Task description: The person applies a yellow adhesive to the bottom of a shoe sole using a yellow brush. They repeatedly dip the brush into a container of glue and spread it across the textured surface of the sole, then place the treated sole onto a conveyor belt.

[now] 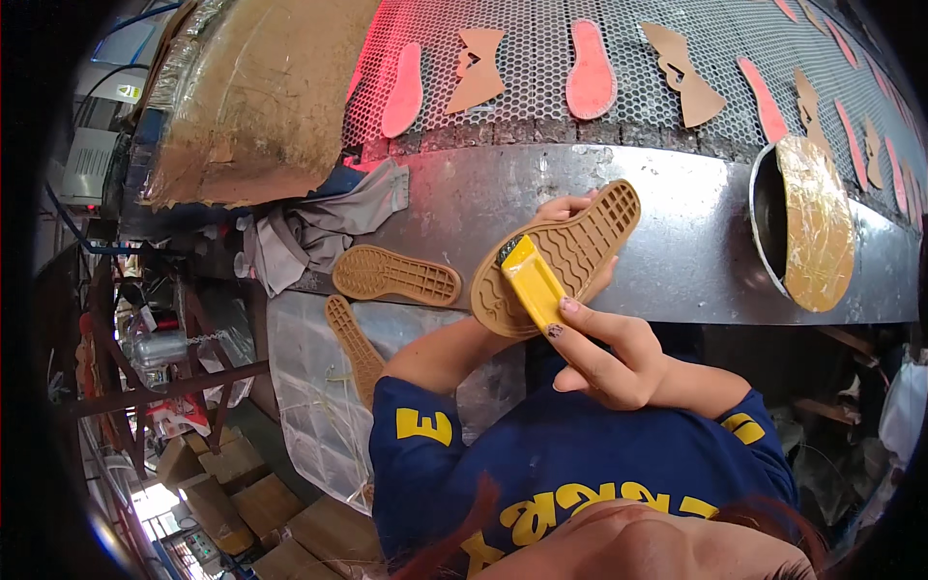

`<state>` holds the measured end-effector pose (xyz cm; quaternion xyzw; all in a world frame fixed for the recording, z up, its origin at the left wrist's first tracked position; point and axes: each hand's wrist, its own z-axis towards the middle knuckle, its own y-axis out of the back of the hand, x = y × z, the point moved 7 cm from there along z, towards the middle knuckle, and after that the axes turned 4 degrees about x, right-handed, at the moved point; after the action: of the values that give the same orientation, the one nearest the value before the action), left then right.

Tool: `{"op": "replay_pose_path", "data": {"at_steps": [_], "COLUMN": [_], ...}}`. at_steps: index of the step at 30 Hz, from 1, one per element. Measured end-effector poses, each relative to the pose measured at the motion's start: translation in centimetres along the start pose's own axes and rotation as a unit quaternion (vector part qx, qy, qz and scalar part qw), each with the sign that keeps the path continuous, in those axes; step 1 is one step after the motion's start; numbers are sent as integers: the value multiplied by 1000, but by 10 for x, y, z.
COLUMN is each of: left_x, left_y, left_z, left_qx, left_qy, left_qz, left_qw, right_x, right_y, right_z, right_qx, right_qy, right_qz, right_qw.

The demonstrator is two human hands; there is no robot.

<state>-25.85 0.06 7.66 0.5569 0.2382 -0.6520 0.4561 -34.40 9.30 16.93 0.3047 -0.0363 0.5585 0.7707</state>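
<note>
A tan rubber shoe sole, tread side up, is held in front of my chest over the edge of a metal ledge. My left hand grips it from underneath, with only the fingertips showing at its upper rim. My right hand is shut on a yellow block-shaped brush, which is pressed flat on the tread at the wide end of the sole. Two more tan soles lie to the left: one on the ledge, the other hanging over a plastic sheet.
Beyond the ledge runs a perforated mesh belt carrying pink insoles and tan cut pieces. A crumpled grey cloth lies at left. A round opening with a gold taped cover is at right. Cardboard boxes stand lower left.
</note>
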Motion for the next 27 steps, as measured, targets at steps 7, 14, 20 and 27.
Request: {"op": "replay_pose_path", "data": {"at_steps": [7,14,20,27], "left_x": [7,-2,9,12], "left_y": [-20,-27,-37,-43], "left_z": [-2,5,3,5], "left_qx": [28,44,29,51], "left_qy": [-6,7,30,71], "left_qz": [-70,14,-61,-275], "left_qw": [997,999,997,957], "right_x": [1,-1,-3,-12], "right_y": [9,15,20,22], "right_z": [0,-1,-6,-12], "right_qx": [2,1,23,61], "right_qy": [6,11,21,11], "right_qz": [17,26,31,82], "right_qw": [1000,1000,999,995]}}
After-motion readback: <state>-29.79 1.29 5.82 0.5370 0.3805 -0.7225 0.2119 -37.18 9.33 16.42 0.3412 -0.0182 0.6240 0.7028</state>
